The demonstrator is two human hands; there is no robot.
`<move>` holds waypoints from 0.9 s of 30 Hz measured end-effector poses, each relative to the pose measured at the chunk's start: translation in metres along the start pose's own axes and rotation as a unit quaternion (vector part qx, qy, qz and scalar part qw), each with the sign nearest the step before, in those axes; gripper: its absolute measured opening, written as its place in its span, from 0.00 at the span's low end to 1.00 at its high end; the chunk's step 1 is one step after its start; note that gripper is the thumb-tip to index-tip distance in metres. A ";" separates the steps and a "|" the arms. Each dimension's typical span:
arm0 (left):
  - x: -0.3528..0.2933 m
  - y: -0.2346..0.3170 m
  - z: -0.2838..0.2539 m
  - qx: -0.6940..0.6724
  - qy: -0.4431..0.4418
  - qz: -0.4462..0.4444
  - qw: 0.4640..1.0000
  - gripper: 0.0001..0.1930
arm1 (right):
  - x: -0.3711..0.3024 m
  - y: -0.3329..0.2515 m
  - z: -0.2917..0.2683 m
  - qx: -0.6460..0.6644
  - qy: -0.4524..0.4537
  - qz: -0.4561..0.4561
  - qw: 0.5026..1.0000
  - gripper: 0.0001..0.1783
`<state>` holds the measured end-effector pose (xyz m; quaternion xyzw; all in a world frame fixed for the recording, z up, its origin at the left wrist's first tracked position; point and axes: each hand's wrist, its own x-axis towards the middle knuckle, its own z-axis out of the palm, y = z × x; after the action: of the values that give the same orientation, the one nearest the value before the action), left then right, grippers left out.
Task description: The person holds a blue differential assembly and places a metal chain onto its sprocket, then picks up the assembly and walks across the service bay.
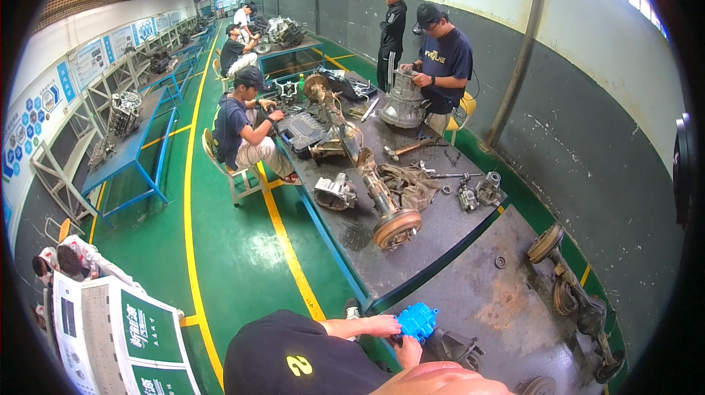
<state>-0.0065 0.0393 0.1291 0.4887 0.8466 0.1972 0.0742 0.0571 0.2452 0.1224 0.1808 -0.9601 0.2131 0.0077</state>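
Note:
At the near bench edge, low in the view, my left hand (382,325) closes on the left side of a bright blue cast metal housing (417,321). Just below it, my right hand (408,352) grips the near side of the same housing, its fingers partly hidden. A dark grey metal casting (454,349) lies on the bench right beside the blue one. My left arm comes out of a black sleeve (297,354) with a yellow mark.
A rusty axle with a brake drum (396,227) lies across the farther bench (382,274), near a hammer (410,147) and a silver housing (335,191). Another axle (591,314) lies right on my bench. A person (440,57) handles a large gearbox casing (404,100); another (246,127) sits left.

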 end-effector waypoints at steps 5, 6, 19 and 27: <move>0.000 0.001 -0.001 0.013 0.003 0.004 1.000 0.10 | -0.001 0.001 0.000 -0.022 -0.027 0.009 0.999 0.13; 0.000 0.001 -0.002 0.016 -0.001 0.004 1.000 0.10 | -0.001 0.000 -0.001 -0.022 -0.028 0.010 0.999 0.13; 0.000 0.005 -0.002 0.026 0.000 -0.007 1.000 0.10 | -0.004 0.005 0.003 -0.005 -0.010 0.006 1.000 0.12; -0.007 0.001 -0.001 0.024 -0.001 -0.026 0.999 0.11 | -0.008 0.006 -0.001 0.011 0.003 -0.010 1.000 0.11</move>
<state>-0.0027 0.0340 0.1298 0.4686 0.8633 0.1744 0.0686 0.0624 0.2536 0.1206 0.1894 -0.9560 0.2238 0.0108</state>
